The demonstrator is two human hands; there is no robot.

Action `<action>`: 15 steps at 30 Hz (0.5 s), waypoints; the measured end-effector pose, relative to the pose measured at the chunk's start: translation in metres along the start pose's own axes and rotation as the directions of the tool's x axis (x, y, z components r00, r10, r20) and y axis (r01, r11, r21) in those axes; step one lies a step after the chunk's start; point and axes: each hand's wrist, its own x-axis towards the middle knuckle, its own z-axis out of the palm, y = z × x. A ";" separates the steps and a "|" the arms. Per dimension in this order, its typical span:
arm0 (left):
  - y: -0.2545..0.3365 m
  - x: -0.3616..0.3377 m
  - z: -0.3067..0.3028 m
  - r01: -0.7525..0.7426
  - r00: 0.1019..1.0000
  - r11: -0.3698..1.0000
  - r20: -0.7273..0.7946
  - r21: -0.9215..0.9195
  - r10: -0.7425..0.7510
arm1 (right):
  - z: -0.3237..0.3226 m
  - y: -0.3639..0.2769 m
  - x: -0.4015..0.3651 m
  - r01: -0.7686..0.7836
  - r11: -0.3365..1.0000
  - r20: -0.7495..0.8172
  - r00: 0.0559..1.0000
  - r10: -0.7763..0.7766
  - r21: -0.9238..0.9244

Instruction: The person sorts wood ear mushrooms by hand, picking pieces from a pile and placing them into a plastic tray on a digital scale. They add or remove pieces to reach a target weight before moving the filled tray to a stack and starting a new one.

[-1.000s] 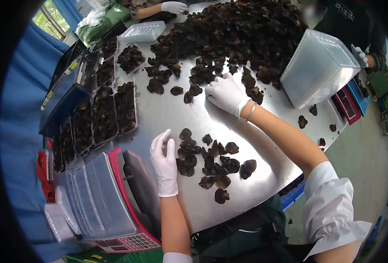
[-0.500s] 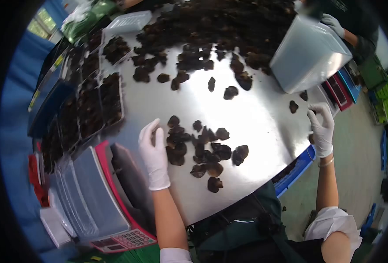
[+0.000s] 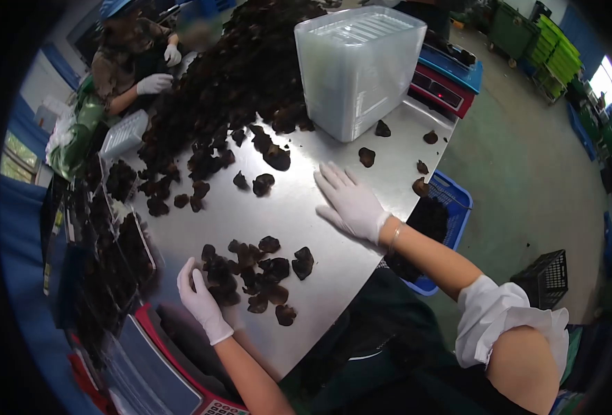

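Observation:
My left hand [image 3: 203, 303], in a white glove, rests at the left side of a small group of dark brown, mushroom-like pieces [image 3: 252, 278] on the metal table [image 3: 327, 270]. Its thumb and fingers are apart, and I see nothing held between them. My right hand [image 3: 353, 207], gloved too, is spread palm down at or just above the bare metal, right of that group. A few loose pieces [image 3: 367, 158] lie beyond it, near a stack of clear plastic boxes [image 3: 361, 76].
A large heap of dark pieces [image 3: 244, 69] covers the far table. Filled trays [image 3: 130, 242] line the left, above a red-edged scale [image 3: 174, 360]. A blue basket [image 3: 458, 221] stands below the right edge. Another person's gloved hand [image 3: 155, 84] is at the heap's far left.
My view has turned to the right. My right hand has moved from the table's right edge in over the metal, and its curled fingers have spread. My left hand stays beside the group.

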 end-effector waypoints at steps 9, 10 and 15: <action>0.003 -0.002 -0.002 0.022 1.000 1.000 0.012 -0.020 -0.022 | -0.010 0.094 -0.018 -0.351 0.927 -0.289 0.908 0.303 -0.131; 0.002 0.000 0.000 0.016 1.000 1.000 0.021 -0.012 -0.016 | -0.025 0.100 -0.019 -0.287 0.957 -0.200 0.940 0.277 -0.024; 0.005 0.000 0.001 0.053 0.998 0.998 0.024 -0.030 -0.052 | -0.046 0.115 0.006 -0.368 0.919 -0.540 0.807 0.241 -0.141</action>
